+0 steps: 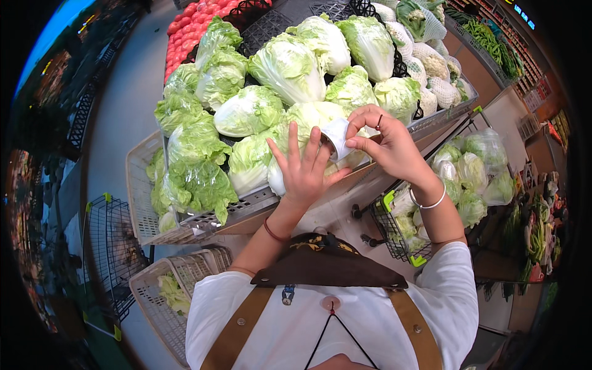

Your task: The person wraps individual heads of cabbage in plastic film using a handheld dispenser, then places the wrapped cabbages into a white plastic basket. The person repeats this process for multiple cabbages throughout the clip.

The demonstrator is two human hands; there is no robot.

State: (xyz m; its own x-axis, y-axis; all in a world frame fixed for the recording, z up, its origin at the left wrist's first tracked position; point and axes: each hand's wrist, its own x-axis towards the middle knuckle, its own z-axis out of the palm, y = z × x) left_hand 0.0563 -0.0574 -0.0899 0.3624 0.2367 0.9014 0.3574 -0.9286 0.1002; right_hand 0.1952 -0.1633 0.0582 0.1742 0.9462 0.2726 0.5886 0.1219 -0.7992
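Observation:
A small white roll point(337, 134), apparently tape or labels, is around the index finger of my left hand point(303, 173). The left hand's other fingers are spread wide, back of the hand up. Thumb and fingertips of my right hand point(384, 141) pinch the roll's white material from the right. Directly beneath both hands lie pale napa cabbages point(249, 162), partly hidden by them. Further back rests a large napa cabbage point(291, 69). Leafy green lettuces point(196, 180) in clear film line the left side of the display stand.
Netted cauliflowers point(430, 60) and red tomatoes point(189, 30) flank the cabbages. A shopping cart point(397, 231) with bagged cabbages point(471, 171) stands at right. On the left are another cart point(113, 254) and white plastic crates point(157, 286). The stand's metal edge point(249, 199) runs before me.

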